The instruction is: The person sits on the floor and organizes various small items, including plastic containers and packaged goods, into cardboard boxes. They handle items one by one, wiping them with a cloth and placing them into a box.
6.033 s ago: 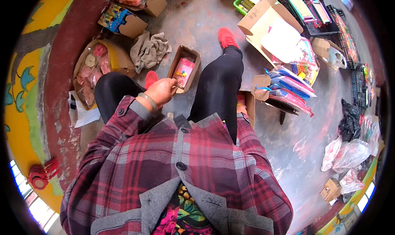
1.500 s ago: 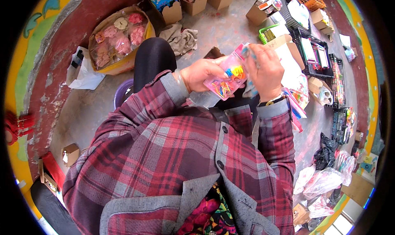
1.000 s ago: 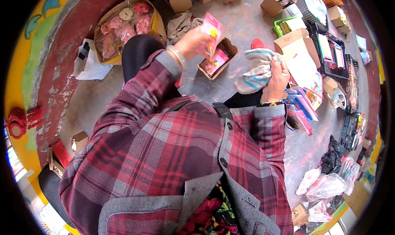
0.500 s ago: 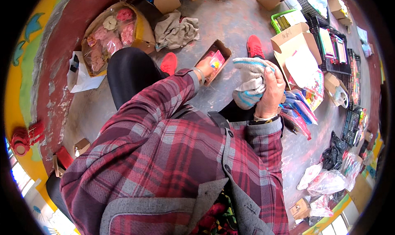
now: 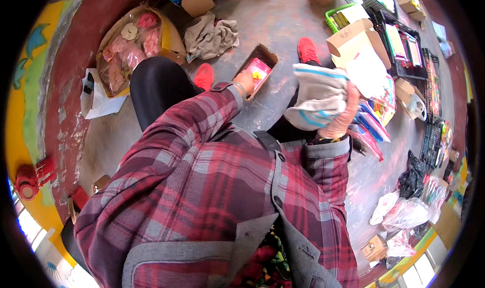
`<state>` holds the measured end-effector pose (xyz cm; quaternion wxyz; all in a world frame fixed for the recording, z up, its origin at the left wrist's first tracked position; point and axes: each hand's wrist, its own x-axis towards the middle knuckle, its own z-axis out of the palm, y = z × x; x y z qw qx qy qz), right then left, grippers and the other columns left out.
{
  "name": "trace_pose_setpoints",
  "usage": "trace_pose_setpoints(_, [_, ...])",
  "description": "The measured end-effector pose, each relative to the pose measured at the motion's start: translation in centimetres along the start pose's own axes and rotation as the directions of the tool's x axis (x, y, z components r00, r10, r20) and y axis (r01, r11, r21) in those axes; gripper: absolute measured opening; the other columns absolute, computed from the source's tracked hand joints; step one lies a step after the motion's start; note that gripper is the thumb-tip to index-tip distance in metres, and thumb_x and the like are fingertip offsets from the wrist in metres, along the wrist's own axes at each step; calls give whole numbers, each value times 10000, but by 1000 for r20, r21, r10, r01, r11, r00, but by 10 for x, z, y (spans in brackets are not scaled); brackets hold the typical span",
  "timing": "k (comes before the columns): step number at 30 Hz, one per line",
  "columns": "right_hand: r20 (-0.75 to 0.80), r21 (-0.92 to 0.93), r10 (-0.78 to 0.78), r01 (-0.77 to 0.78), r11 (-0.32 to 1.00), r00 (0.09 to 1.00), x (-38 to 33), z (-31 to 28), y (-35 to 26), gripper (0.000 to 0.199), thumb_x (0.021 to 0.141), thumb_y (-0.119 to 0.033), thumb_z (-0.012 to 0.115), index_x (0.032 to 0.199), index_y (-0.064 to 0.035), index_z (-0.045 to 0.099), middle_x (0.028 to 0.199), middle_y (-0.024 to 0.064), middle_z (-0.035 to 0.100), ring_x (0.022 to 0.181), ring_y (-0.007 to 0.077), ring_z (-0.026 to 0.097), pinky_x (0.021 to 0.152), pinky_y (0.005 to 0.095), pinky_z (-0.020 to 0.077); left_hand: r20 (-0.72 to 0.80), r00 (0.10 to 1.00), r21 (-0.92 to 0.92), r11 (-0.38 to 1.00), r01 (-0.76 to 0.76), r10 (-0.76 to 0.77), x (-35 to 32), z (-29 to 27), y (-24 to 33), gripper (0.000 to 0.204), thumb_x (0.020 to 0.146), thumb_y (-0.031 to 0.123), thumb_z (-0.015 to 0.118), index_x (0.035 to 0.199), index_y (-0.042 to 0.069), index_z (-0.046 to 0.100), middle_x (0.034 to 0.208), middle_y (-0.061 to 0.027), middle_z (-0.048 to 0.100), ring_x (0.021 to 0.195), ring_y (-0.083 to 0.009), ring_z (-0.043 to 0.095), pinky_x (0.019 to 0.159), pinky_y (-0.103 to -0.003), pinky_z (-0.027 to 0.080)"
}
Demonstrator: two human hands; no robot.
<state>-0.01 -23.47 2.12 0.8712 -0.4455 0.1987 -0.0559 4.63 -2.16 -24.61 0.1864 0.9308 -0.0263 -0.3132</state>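
My right hand (image 5: 346, 114) grips a folded grey-white cloth (image 5: 319, 93) with blue stripes, above my right thigh. The cloth hides part of its fingers. Between my feet stands a narrow brown cardboard box (image 5: 273, 61), its top uncovered. My left hand (image 5: 245, 82) reaches to its near left side, fingers closed at the edge of a pink packet (image 5: 261, 67) with a yellow patch. That packet lies tilted inside the box. The fingertips of my left hand are partly hidden.
A large carton (image 5: 174, 40) of bagged pink flowers and a crumpled grey cloth (image 5: 209, 37) lie to the left. On the right are an opened cardboard box (image 5: 356, 40), blue and pink packets (image 5: 371, 124), black crates (image 5: 404, 48) and plastic bags (image 5: 406, 212).
The striped cloth has spread wider and turned in my right hand. The pink packet sits lower in the box, with my left hand still at it. The view has shifted slightly.
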Motion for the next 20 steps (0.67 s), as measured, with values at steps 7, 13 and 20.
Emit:
trace_pose_setpoints(7, [99,264,-312,278,924,945,-50,-133,-74,358,814,-377,568,1024,-87,558,1211,125,530,1115,274,505,979,435,392,-77,973,-133,965,-224,216,-19,-48,20,355,815,220,540,1103,21,598,1072,-207,606,1035,-332,572,885,-390,447])
trace_pose_setpoints(13, [-92,-150,-262,247,957,961,-123,-199,-99,265,715,-10,571,977,-6,605,1155,177,559,1110,278,528,896,435,483,-139,932,-386,848,-363,335,-15,-69,1,301,889,138,519,1126,-41,565,1051,-117,630,957,-183,584,838,-295,456])
trace_pose_setpoints(20, [-128,-601,294,-309,737,947,-113,-255,10,234,754,-142,575,932,-20,664,847,62,663,781,141,620,682,270,486,-194,904,-379,821,-428,382,-80,-132,22,321,891,157,530,1156,-22,559,1050,-78,626,973,-143,565,859,-255,434])
